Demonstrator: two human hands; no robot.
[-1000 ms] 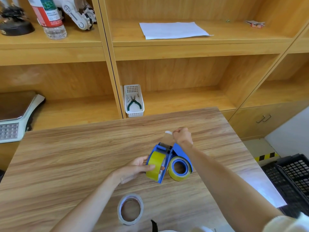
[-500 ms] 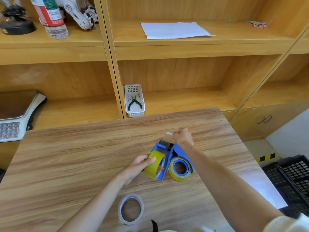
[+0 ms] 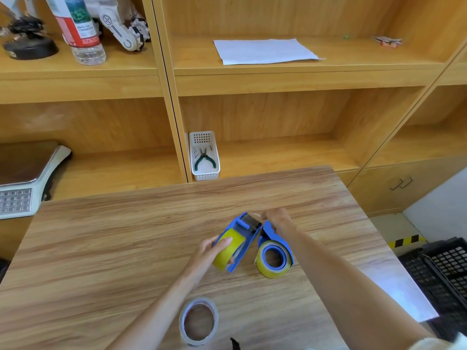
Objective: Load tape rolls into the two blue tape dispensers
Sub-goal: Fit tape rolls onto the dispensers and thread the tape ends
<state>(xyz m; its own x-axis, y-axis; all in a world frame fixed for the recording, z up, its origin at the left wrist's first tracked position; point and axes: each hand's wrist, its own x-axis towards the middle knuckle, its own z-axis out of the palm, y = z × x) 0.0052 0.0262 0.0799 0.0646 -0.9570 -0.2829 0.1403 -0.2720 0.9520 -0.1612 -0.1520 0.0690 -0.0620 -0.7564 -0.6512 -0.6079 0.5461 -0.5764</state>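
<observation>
Two blue tape dispensers sit side by side on the wooden table [image 3: 101, 248]. The left dispenser [image 3: 242, 227] holds a yellow tape roll [image 3: 231, 248], and my left hand [image 3: 212, 251] grips that roll and dispenser from the left. The right dispenser [image 3: 269, 232] lies on the table with a yellow roll [image 3: 274, 260] on its blue hub. My right hand [image 3: 276, 218] is at the far end of the dispensers, pinching the free end of the tape at the left dispenser's cutter.
A clear tape roll [image 3: 199, 322] lies flat near the table's front edge. Behind the table, shelves hold a white basket with pliers [image 3: 204, 157], a scale [image 3: 22, 178], a bottle [image 3: 80, 29] and paper [image 3: 262, 50]. A black crate [image 3: 439, 269] stands at right.
My left hand has shifted its grip up over the yellow roll and tilted the left dispenser. My right hand has drawn the tape end down toward the cutter.
</observation>
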